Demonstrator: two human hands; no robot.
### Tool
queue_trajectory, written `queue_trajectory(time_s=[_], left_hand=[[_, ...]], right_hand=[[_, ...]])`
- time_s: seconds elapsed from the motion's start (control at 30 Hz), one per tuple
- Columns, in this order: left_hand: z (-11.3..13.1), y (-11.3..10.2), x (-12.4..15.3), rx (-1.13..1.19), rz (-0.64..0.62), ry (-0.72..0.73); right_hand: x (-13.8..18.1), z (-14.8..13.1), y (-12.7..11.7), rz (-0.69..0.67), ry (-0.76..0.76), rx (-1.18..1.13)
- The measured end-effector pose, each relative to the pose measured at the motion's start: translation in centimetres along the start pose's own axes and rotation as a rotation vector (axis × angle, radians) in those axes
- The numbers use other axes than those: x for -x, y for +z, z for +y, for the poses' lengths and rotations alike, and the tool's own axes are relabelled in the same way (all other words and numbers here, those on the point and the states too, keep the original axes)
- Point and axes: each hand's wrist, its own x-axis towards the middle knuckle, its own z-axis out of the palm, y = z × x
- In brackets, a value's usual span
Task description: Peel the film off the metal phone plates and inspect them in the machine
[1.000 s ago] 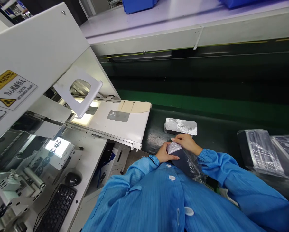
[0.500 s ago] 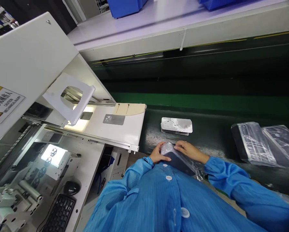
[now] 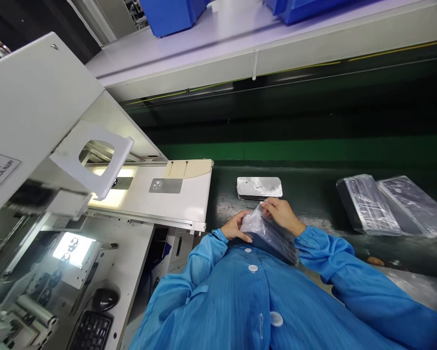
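A dark rectangular block in a clear plastic bag rests close against the front of my blue coat. My left hand is closed around its left end, thumb on the near side. My right hand pinches the plastic at the bag's upper edge and pulls it up from the block. Just beyond my hands lies a stack of thin silvery plates with rounded corners. What the bag holds inside is hard to make out.
To the right lie two more plastic-wrapped dark blocks on the dark green belt. At left stands a white machine with a feed table carrying a flat grey plate. A keyboard, a mouse and blue bins are also in view.
My right hand has lifted the plastic at the bag's top, drawing it up and over the block. My left hand keeps its hold. The whole view has shifted slightly.
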Motion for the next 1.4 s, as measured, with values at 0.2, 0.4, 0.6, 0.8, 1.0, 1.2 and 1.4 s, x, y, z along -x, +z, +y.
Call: queue_trajectory(time_s=[0.2,0.4,0.6,0.8,1.0,1.2,1.4], left_hand=[[2.8,-0.4,-0.2,-0.427,-0.060,0.135],[1.6,2.3,-0.6,-0.695,0.259,0.168],[-0.1,1.1,-1.1,-0.615,0.207,0.222],[-0.7,0.3,-0.4,-0.611,0.137,0.205],[-1.0,0.1,-0.7,-0.514,0.273,0.149],[-0.2,0.3,-1.4,-0.426,0.342,0.094],[0.4,1.0,-2.4,-0.402,0.321,0.086]], right_hand=[[2.8,-0.4,-0.1,0.091,-0.375,0.567],[3.7,0.6,1.4,0.007,-0.408,0.715],[2.2,0.6,2.4,-0.147,-0.293,0.286],[1.2,0.4,2.3,-0.186,-0.234,0.392],[-0.3,-0.1,0.2,-0.375,-0.265,0.428],[-0.3,1.7,-0.5,-0.319,-0.321,0.433],[-0.5,2.4,0.6,-0.254,-0.620,0.330]])
